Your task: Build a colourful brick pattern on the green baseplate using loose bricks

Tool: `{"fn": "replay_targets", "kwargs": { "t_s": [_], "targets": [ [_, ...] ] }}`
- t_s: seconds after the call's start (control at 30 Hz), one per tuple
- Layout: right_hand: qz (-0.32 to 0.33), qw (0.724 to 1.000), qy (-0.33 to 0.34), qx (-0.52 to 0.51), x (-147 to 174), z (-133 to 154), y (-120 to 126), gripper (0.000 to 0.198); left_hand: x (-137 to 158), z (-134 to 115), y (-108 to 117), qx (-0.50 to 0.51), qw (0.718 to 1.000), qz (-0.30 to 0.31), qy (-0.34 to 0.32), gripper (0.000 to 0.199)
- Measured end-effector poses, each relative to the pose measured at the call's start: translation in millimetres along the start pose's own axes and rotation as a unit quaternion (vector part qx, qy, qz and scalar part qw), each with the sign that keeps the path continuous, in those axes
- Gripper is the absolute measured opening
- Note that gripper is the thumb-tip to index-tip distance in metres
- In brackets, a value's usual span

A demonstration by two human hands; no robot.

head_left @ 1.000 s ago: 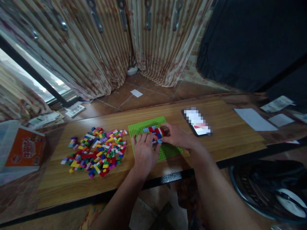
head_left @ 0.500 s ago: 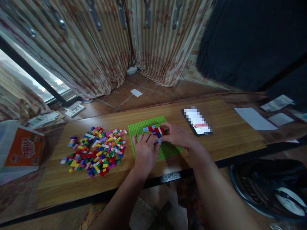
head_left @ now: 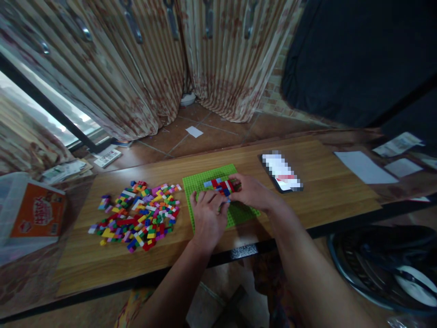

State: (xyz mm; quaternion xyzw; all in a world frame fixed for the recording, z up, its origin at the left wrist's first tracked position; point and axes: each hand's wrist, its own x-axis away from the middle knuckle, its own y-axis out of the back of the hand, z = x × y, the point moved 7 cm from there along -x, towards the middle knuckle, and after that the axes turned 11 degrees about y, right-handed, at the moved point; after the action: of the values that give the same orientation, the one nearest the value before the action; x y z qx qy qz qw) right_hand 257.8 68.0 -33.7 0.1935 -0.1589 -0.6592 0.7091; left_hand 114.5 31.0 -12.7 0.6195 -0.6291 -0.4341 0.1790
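A green studded baseplate [head_left: 194, 181] lies on the table, with a low build of red, blue, light-blue and white toy bricks [head_left: 218, 183] on it. Curled over the plate's near left part, my left hand [head_left: 209, 214] has its thumb and index finger closed at a small blue brick [head_left: 228, 200], which is mostly hidden. From the right, my right hand [head_left: 251, 193] grips the build's right end between thumb and fingers. Its fingertips touch the red bricks there. Both hands meet at the near edge of the build, and my fingers cover part of it.
Loose bricks of many colours [head_left: 136, 216] lie spread left of the baseplate. A phone [head_left: 282, 172] with a lit screen rests at the right. White paper [head_left: 365, 166] lies beyond the table's right end. A clear tub with an orange label [head_left: 39, 210] stands at the far left.
The small blue brick between my hands shows less now, and my left fingers have shifted slightly. The right hand keeps its place at the build. The view has moved a little.
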Motion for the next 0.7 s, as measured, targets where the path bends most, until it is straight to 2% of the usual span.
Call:
{"fn": "replay_targets", "kwargs": {
  "t_s": [0.4, 0.5, 0.6, 0.7],
  "targets": [
    [0.001, 0.999, -0.008, -0.034, 0.7, -2.5, -2.2, 0.049, 2.8, 1.9, -1.5, 0.009, 0.999, -0.021, -0.026, 0.013],
    [0.006, 0.998, 0.0, -0.056, 0.9, -1.6, -1.2, 0.043, 2.6, 0.9, -1.0, 0.004, 1.0, -0.016, -0.022, 0.015],
    [0.019, 0.997, 0.003, -0.069, 2.5, 0.9, 1.1, 0.04, 2.4, -1.3, -1.6, -0.009, 1.0, 0.0, -0.021, 0.008],
    [0.019, 0.999, 0.012, -0.039, 3.8, 4.2, 6.5, 0.035, -0.6, -0.4, 3.3, 0.003, 1.0, 0.009, -0.021, 0.009]
  ]
}}
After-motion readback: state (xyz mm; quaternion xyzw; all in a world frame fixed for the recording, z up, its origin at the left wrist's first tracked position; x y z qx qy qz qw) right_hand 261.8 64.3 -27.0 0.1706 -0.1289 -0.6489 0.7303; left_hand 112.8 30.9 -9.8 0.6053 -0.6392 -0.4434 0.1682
